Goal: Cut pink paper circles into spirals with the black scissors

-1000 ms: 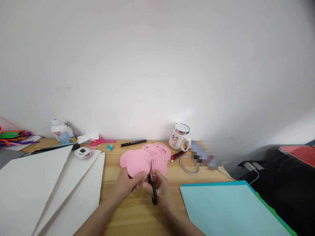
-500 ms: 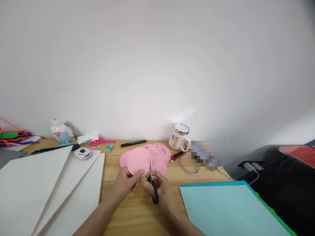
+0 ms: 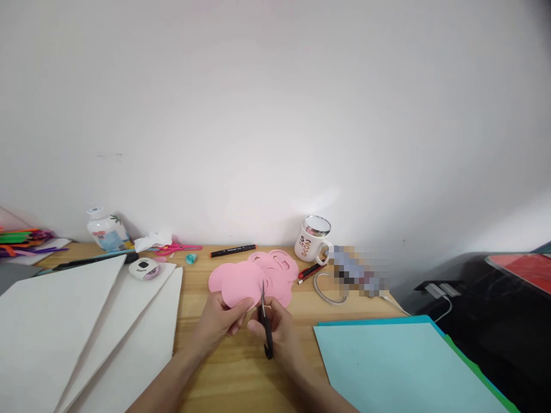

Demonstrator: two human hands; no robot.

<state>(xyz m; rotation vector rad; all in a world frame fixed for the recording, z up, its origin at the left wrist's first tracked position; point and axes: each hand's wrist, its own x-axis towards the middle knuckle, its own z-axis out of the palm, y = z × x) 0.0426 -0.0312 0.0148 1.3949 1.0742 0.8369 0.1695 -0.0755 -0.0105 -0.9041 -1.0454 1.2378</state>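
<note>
The left hand (image 3: 218, 320) pinched a pink paper disc (image 3: 241, 283) between its fingers (image 3: 241, 310) while the right hand (image 3: 279, 327) gripped black-handled scissors (image 3: 267, 332)

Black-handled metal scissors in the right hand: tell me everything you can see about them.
The black-handled metal scissors have slim silvery blades and handles that look like plastic, partly hidden by the bare right hand gripping them. The blades point away from the person, at the right edge of the rounded pink paper piece held in the bare left hand. How far the blades are open is unclear.
</note>
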